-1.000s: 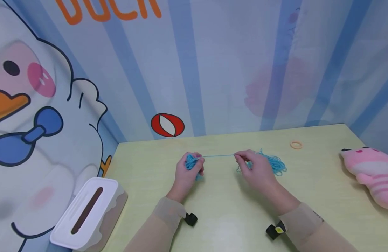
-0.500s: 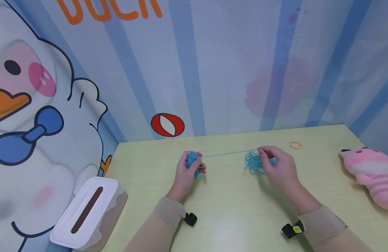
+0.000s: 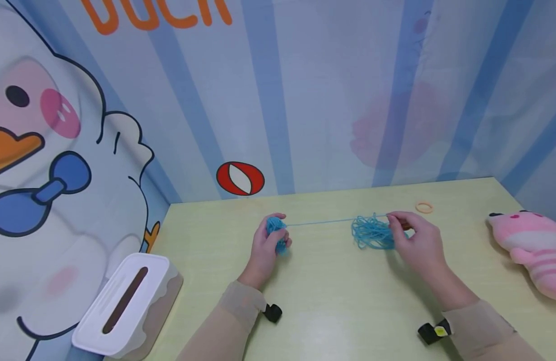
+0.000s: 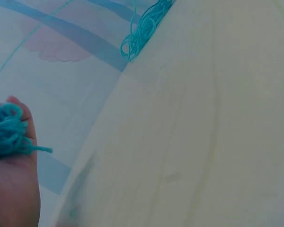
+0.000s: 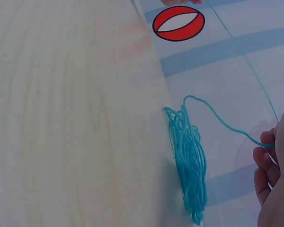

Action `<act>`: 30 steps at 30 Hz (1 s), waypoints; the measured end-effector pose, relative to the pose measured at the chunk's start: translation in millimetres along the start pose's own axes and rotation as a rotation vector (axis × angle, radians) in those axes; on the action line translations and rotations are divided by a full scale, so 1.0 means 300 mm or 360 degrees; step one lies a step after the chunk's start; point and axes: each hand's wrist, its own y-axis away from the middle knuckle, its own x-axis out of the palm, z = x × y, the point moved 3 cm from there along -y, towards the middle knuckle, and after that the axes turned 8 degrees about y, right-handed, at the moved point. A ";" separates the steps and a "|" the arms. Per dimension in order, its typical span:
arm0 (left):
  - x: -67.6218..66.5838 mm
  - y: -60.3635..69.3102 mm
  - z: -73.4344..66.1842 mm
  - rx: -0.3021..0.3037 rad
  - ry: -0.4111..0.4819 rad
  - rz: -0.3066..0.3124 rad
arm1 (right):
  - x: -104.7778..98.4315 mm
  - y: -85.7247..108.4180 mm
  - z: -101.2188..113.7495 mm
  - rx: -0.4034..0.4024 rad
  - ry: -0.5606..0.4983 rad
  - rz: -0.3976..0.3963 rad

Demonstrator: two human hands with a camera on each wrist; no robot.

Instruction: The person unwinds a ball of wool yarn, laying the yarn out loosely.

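My left hand (image 3: 265, 245) grips a small wound bundle of blue yarn (image 3: 276, 228), with the thumb across it; in the left wrist view the bundle (image 4: 8, 130) shows a short loose end. A taut strand (image 3: 323, 222) runs from it to my right hand (image 3: 420, 240), which pinches it between thumb and fingertips. Just left of the right hand, a loose pile of the same yarn (image 3: 370, 233) lies on the table. In the right wrist view a slack strand (image 5: 222, 122) rises from the pile (image 5: 189, 165) to the right hand (image 5: 277, 170).
An orange ring (image 3: 424, 207) lies near the table's back edge. At the right is a pink striped plush toy (image 3: 537, 250). A white-lidded box with a slot (image 3: 124, 306) stands at the left, and a printed curtain (image 3: 323, 100) hangs behind the table (image 3: 332, 311).
My right hand has moved right, and the strand between the hands is longer. More of the pile shows beside it. The left hand has stayed nearly in place, the bundle turned slightly.
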 end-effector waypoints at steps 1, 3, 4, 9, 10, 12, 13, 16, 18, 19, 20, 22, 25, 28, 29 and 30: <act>0.000 -0.001 -0.001 0.0003 -0.0006 0.0002 | -0.005 0.000 -0.004 0.0008 0.0007 -0.0002; -0.003 -0.003 0.001 0.0003 -0.0047 -0.0010 | -0.015 0.000 -0.013 0.0026 0.0021 0.0005; -0.004 -0.004 0.003 0.0006 -0.0065 -0.0016 | -0.020 -0.001 -0.017 0.0038 0.0026 0.0010; -0.010 -0.009 0.015 -0.0017 -0.0019 -0.0025 | -0.041 -0.007 -0.041 0.0088 0.0052 0.0031; -0.010 -0.010 0.016 -0.0024 -0.0003 -0.0026 | -0.044 -0.009 -0.046 0.0099 0.0060 0.0033; -0.013 -0.010 0.017 -0.0049 -0.0016 -0.0050 | -0.050 -0.012 -0.058 0.0114 0.0076 0.0033; -0.014 -0.010 0.016 -0.0060 -0.0034 -0.0062 | -0.052 -0.013 -0.063 0.0120 0.0086 0.0033; -0.015 -0.006 0.007 -0.0090 -0.0120 -0.0086 | -0.058 -0.015 -0.075 0.0137 0.0104 0.0037; -0.017 -0.004 0.003 -0.0094 -0.0186 -0.0077 | -0.060 -0.015 -0.082 0.0146 0.0115 0.0054; -0.016 -0.003 0.001 -0.0099 -0.0206 -0.0070 | -0.060 -0.014 -0.084 0.0156 0.0120 0.0067; -0.016 -0.002 0.000 -0.0101 -0.0217 -0.0064 | -0.060 -0.012 -0.087 0.0164 0.0123 0.0081; -0.017 -0.001 0.002 -0.0095 -0.0216 -0.0062 | -0.057 -0.008 -0.093 0.0175 0.0134 0.0102; -0.018 -0.005 0.008 -0.0060 -0.0143 -0.0092 | -0.053 -0.002 -0.102 0.0181 0.0147 0.0117; -0.024 -0.009 0.012 0.0011 -0.0025 -0.0163 | -0.054 0.003 -0.110 0.0196 0.0173 0.0144; -0.026 -0.010 0.012 0.0031 0.0022 -0.0190 | -0.056 0.004 -0.113 0.0211 0.0185 0.0159; -0.028 -0.010 0.010 0.0052 0.0071 -0.0220 | -0.058 0.005 -0.115 0.0225 0.0208 0.0180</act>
